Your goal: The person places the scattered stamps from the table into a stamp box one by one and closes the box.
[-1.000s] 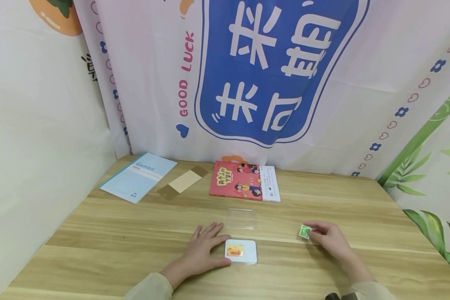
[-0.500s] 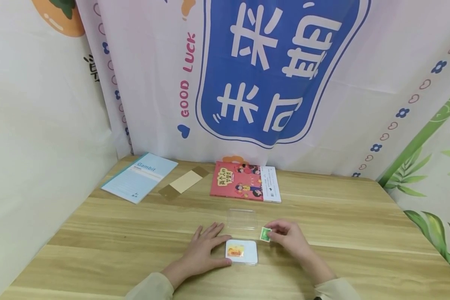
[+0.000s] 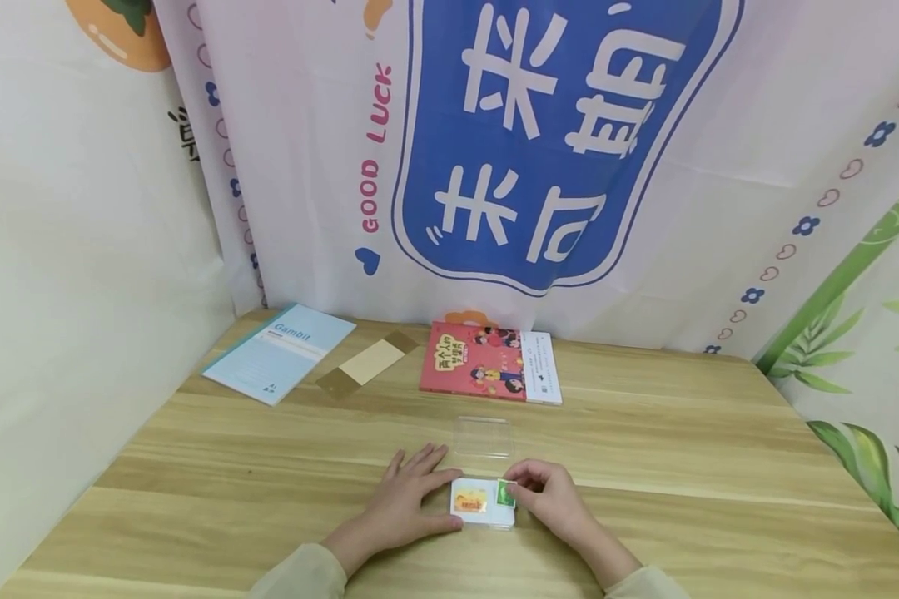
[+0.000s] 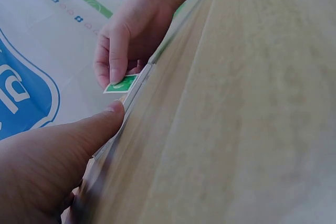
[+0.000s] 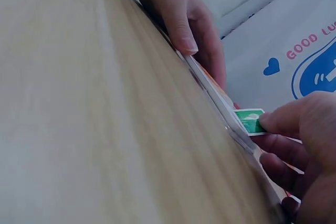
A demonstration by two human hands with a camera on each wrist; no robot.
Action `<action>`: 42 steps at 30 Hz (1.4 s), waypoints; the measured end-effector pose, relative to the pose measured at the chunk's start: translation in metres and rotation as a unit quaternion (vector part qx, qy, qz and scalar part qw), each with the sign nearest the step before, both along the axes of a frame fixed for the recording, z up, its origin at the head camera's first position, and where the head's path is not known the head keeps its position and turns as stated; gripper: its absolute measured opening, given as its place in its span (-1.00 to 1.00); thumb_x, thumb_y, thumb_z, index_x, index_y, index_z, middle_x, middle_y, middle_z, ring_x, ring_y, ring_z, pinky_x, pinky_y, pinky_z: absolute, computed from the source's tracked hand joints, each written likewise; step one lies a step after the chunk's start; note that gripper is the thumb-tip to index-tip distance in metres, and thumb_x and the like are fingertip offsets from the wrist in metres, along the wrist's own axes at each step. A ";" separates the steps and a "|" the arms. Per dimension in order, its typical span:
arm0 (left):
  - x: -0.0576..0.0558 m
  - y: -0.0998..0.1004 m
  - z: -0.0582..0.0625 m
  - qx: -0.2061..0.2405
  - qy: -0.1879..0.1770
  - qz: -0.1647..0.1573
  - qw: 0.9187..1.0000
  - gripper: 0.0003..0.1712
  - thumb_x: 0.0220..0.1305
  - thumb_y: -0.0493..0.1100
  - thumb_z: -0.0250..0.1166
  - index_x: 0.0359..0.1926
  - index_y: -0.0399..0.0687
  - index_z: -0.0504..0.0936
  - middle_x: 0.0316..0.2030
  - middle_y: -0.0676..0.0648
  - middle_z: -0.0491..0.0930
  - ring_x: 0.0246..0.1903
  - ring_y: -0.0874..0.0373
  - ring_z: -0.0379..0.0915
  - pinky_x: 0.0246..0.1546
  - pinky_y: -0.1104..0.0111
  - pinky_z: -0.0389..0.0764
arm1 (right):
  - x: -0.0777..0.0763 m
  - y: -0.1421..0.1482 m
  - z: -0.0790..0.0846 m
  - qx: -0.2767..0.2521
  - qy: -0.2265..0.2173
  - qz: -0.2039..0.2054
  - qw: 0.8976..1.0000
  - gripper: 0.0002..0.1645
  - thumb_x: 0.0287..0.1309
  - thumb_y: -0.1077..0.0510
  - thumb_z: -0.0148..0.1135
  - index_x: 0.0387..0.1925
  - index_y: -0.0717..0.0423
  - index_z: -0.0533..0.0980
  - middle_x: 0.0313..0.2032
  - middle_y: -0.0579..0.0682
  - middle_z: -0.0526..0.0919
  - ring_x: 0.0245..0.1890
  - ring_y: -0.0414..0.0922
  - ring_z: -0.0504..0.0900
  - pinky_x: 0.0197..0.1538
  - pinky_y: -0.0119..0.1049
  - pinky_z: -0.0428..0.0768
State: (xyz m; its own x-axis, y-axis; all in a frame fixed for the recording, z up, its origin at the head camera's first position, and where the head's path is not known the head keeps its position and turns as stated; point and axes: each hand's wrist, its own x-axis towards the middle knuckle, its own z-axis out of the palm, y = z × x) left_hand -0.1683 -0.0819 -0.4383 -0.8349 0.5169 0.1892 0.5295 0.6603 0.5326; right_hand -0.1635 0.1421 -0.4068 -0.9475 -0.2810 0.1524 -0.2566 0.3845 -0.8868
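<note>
My right hand (image 3: 556,497) pinches a small green stamp (image 3: 505,492) with a white border between thumb and fingers. It holds the stamp over the right part of a white card (image 3: 493,512) lying in a shallow clear plastic case. Whether the stamp touches the card, I cannot tell. On the card's left part lies a yellow-orange stamp (image 3: 469,501). My left hand (image 3: 400,503) rests on the table with fingers spread, its thumb and index finger touching the card's left corners. In the left wrist view the green stamp (image 4: 122,84) is tilted near the card's edge.
Just behind the card lies a clear plastic lid (image 3: 483,438). Farther back are a red picture book (image 3: 472,362), a brown and beige strip (image 3: 370,363) and a light blue notebook (image 3: 279,353). A printed cloth (image 3: 307,208) hangs behind the wooden table (image 3: 682,433).
My right hand has brought the green stamp leftward across the table, then down over the card's right part. The left hand has stayed in place.
</note>
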 end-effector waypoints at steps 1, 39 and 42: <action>0.000 0.000 0.000 0.000 0.000 0.000 1.000 -0.26 -0.09 0.34 0.14 0.07 0.04 0.43 0.21 -0.17 0.13 0.21 -0.09 -0.11 0.10 -0.09 -0.28 | -0.001 0.001 -0.003 -0.003 0.003 0.003 1.000 -0.91 -0.11 0.45 0.16 -0.47 0.32 0.52 -0.58 0.05 0.51 -0.59 -0.23 0.37 -0.52 -0.46 0.36; -0.002 0.000 0.000 -0.002 -0.001 -0.002 1.000 -0.25 -0.08 0.35 0.12 0.08 0.02 0.42 0.21 -0.16 0.11 0.21 -0.08 -0.12 0.10 -0.08 -0.29 | -0.011 0.003 -0.033 0.092 0.074 -0.005 0.993 -0.85 -0.18 0.34 0.27 -0.49 0.07 0.57 -0.44 -0.19 0.43 -0.40 -0.22 0.41 -0.34 -0.41 0.44; -0.002 0.000 0.000 -0.005 -0.007 0.000 1.000 -0.25 -0.08 0.35 0.12 0.08 0.04 0.41 0.22 -0.14 0.10 0.22 -0.05 -0.13 0.11 -0.07 -0.31 | -0.011 0.003 -0.033 0.089 0.072 -0.005 0.993 -0.86 -0.18 0.35 0.27 -0.50 0.07 0.57 -0.44 -0.18 0.43 -0.40 -0.21 0.42 -0.33 -0.41 0.44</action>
